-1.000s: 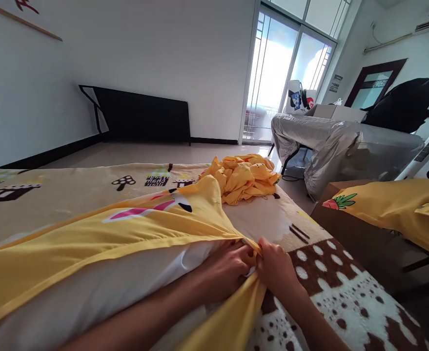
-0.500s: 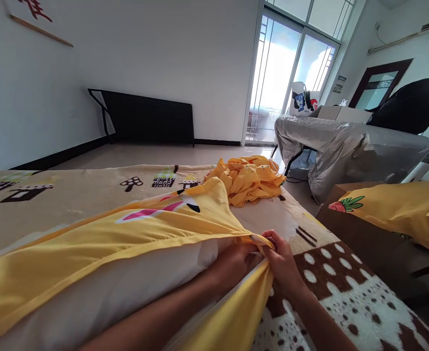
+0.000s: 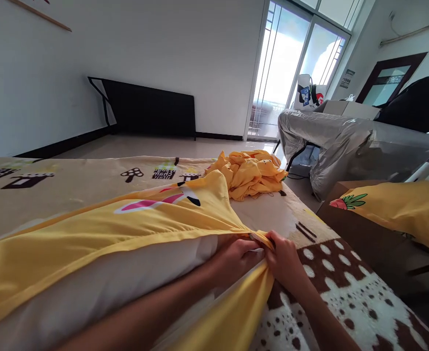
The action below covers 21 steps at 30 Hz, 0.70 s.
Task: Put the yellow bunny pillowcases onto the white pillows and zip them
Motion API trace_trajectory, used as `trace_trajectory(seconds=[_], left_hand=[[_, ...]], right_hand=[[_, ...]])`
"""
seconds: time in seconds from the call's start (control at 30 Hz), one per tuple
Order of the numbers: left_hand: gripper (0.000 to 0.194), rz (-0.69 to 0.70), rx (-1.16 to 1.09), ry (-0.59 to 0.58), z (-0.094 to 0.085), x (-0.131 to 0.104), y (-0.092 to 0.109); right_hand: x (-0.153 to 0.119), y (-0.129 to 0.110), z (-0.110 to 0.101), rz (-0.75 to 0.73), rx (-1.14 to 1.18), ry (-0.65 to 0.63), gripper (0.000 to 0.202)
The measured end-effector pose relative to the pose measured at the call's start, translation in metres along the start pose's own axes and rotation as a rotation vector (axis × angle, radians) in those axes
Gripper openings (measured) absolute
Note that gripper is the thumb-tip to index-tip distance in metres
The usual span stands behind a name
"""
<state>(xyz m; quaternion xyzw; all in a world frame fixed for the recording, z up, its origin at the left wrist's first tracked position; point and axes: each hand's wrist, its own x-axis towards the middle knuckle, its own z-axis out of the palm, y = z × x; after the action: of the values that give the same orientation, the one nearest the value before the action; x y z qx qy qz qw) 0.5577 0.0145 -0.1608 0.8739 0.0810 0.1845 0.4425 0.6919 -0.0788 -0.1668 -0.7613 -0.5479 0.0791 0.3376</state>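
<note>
A yellow fabric cover (image 3: 155, 222) with a pink and white print stretches across the front, its long side gaping. White filling fabric (image 3: 144, 270) shows inside that opening. My left hand (image 3: 238, 258) reaches into the gap, its fingers closed on a white edge near the end of the opening. Beside it, my right hand (image 3: 283, 258) pinches the gathered yellow hem of the cover. The two hands are close together, with folds of cloth between them. The fingertips of both are partly hidden by fabric.
A crumpled orange-yellow cloth (image 3: 251, 173) lies behind the cover on a patterned brown and beige blanket (image 3: 331, 263). To the right, a yellow cloth item with a carrot print (image 3: 393, 202) rests on a cardboard box (image 3: 340, 187). Plastic-wrapped furniture (image 3: 346, 141) stands farther back.
My left hand has drawn back slightly toward me and shows more in the opening. My right hand keeps its pinch on the hem. The view has tipped a little downward.
</note>
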Motion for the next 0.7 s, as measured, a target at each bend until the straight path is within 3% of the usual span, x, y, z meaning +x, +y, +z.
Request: trace_trajectory(seconds=[0.23,0.33,0.43,0.57,0.7], left_hand=[[0.03,0.123,0.27,-0.139,-0.0045,-0.0058,0.0047],[0.035,0.067,0.287,-0.122,-0.0047,-0.0059,0.0048],[0.037,0.007,0.265,-0.077,-0.0048,-0.0066,0.0051],[0.03,0.066,0.157,-0.07,-0.0042,-0.0078,0.0039],[0.027,0.013,0.01,-0.081,-0.0012,-0.0074,-0.0006]], right_hand=[[0.0028,-0.0026,-0.002,0.016,0.329,-0.026,0.013],[0.0031,-0.0011,0.0004,0.029,0.397,-0.029,0.012],[0.0021,-0.0006,0.0013,0.008,0.362,-0.034,0.012],[0.0011,-0.0019,-0.0002,-0.014,0.244,-0.019,0.013],[0.0021,-0.0026,-0.0014,-0.015,0.222,-0.044,0.018]])
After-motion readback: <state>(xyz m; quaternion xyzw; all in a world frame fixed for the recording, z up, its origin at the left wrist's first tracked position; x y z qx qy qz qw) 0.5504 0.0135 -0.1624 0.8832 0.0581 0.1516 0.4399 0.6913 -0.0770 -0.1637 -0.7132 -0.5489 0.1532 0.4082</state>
